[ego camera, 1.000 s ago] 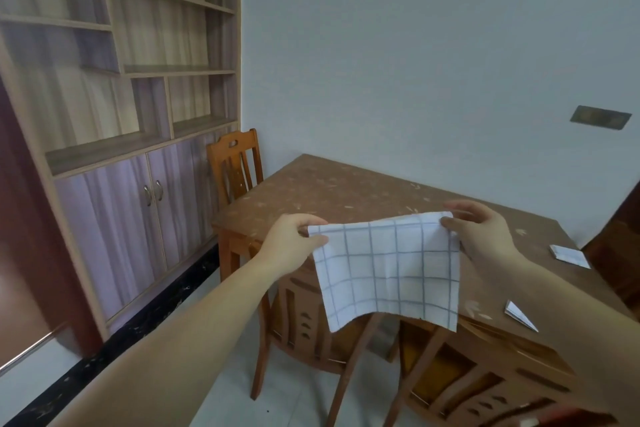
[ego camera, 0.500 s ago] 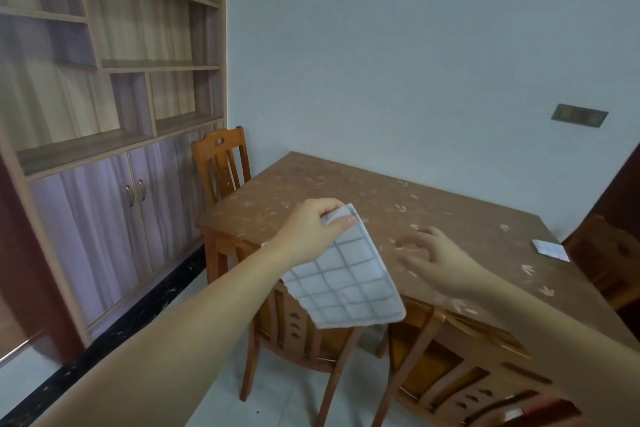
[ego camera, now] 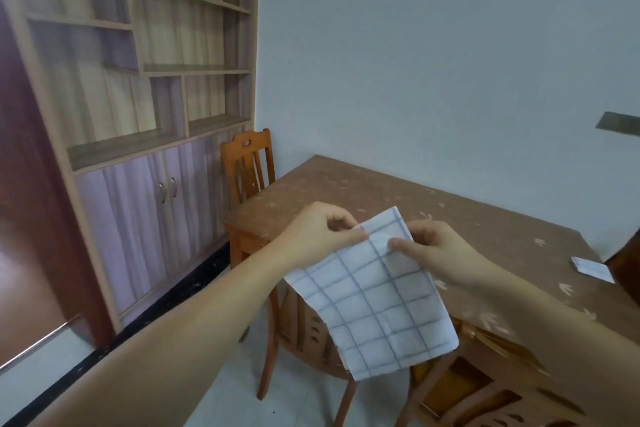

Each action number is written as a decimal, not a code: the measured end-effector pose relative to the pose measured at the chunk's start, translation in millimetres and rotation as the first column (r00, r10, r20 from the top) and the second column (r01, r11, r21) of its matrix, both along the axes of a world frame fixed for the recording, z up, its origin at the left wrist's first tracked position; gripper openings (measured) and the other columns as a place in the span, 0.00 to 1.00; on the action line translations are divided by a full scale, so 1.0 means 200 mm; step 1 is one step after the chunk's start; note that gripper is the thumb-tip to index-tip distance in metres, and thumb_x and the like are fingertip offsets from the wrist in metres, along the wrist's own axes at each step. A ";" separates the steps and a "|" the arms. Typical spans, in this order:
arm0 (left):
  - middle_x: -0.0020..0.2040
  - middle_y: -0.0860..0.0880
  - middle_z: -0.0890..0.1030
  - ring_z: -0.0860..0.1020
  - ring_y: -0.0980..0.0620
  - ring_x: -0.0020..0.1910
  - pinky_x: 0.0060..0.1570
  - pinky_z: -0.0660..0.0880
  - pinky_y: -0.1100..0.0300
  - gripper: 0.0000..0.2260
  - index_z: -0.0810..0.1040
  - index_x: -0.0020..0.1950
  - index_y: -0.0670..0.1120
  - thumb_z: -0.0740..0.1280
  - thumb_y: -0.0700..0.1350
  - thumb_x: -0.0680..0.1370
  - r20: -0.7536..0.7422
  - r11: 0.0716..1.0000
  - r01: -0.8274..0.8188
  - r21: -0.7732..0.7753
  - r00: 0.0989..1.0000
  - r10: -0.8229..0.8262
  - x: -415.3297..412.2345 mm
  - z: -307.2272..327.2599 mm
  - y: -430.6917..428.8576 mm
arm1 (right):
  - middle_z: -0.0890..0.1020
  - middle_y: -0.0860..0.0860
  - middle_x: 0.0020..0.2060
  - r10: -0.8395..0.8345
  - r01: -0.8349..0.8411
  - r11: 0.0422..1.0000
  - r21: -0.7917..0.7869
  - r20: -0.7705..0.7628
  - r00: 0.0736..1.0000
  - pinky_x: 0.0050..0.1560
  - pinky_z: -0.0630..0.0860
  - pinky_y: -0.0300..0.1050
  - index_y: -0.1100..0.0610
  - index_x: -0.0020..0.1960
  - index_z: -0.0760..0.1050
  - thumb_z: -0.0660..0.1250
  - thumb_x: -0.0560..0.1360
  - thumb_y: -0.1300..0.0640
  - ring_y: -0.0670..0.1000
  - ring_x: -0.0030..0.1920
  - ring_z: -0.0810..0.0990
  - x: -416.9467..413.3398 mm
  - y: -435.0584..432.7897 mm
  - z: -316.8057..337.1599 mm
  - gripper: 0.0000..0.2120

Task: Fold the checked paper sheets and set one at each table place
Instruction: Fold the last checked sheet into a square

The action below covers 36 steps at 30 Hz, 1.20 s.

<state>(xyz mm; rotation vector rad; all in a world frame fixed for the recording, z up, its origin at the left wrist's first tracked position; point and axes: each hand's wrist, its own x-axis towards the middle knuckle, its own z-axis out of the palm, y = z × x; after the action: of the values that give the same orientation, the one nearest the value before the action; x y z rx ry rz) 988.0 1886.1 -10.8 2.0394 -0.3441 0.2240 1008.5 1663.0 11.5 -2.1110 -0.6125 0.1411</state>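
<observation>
Fingers (ego camera: pixel 351 236) of our left hand (ego camera: pixel 311 236) and right hand (ego camera: pixel 440 250) are pinching the top of the sheet (ego camera: pixel 374 298), the two pinches sitting close together. It is hanging in the air by the near left corner of the desk (ego camera: pixel 485 229), above a chair (ego camera: pixel 304 333). We are judging this as the start of a fold. To do it well, we are wanting corners matched along the grid lines before creasing, and the desk under the paper for a firm press. One folded sheet (ego camera: pixel 593 269) is lying at the desk's right edge.
</observation>
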 end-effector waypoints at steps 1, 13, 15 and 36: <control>0.41 0.56 0.85 0.81 0.60 0.41 0.44 0.75 0.64 0.06 0.86 0.45 0.51 0.74 0.52 0.74 -0.004 1.000 0.004 0.005 1.000 -0.004 0.00 0.00 0.01 | 0.87 0.47 0.45 -0.004 0.004 1.000 0.010 0.038 0.999 0.46 0.81 0.41 0.54 0.51 0.82 0.69 0.77 0.58 0.46 0.46 0.86 0.01 0.01 0.01 0.05; 0.29 0.53 0.75 0.71 0.59 0.29 0.33 0.67 0.61 0.14 0.81 0.35 0.49 0.74 0.58 0.71 0.120 0.982 -0.136 0.131 0.985 0.121 -0.05 0.04 0.16 | 0.77 0.47 0.31 0.020 -0.032 0.997 0.065 0.180 0.983 0.39 0.71 0.42 0.57 0.39 0.78 0.62 0.81 0.57 0.46 0.34 0.75 0.08 0.14 0.11 0.13; 0.29 0.53 0.73 0.70 0.57 0.29 0.33 0.67 0.57 0.17 0.79 0.34 0.48 0.73 0.60 0.71 0.153 0.975 -0.151 0.166 0.980 0.126 -0.06 0.04 0.18 | 0.72 0.46 0.31 0.025 -0.034 0.999 0.042 0.201 0.979 0.40 0.67 0.45 0.57 0.37 0.73 0.59 0.82 0.57 0.47 0.34 0.71 0.11 0.15 0.09 0.15; 0.44 0.49 0.87 0.85 0.51 0.46 0.51 0.81 0.52 0.01 0.84 0.44 0.50 0.73 0.44 0.75 -0.074 0.853 -0.184 -0.488 0.983 0.170 -0.10 0.11 0.22 | 0.82 0.44 0.34 -0.006 -0.009 0.999 0.051 0.274 0.962 0.28 0.70 0.32 0.50 0.45 0.79 0.71 0.75 0.51 0.41 0.29 0.78 0.09 0.21 0.11 0.03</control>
<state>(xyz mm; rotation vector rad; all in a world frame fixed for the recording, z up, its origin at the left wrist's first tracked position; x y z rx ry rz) 967.1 1929.9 10.6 1.5596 -0.0638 0.3576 1025.8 1704.6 34.3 -2.0958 -0.7719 -0.1685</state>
